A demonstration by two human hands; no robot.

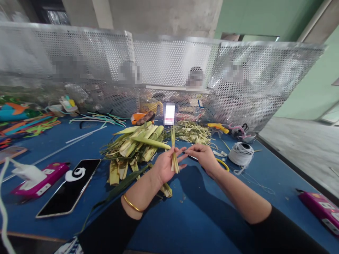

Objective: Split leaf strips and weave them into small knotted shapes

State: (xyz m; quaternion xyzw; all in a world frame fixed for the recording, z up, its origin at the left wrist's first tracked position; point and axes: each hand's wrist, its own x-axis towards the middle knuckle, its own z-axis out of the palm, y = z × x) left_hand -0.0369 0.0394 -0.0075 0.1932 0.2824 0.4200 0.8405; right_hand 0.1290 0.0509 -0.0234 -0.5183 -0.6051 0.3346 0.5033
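My left hand (169,163) holds a small bundle of pale green leaf strips (174,155) upright, between thumb and palm, with its other fingers stretched to the right. Close to those fingertips, my right hand (202,155) is closed in a pinch; what it holds, if anything, is too small to make out. Beneath the right hand shows a yellow handle loop (222,164), its remainder mostly hidden. A pile of green corn husks (143,141) lies left of the bundle, and a heap of shredded husk strips (194,132) lies behind my hands.
A spool of white string (241,154) stands at right, near a yellow glue gun (218,127). At left lie a phone (76,187) and a magenta power strip (43,179); another power strip (321,210) is at far right. A perforated metal screen (164,63) borders the blue table (174,222). People sit beyond it.
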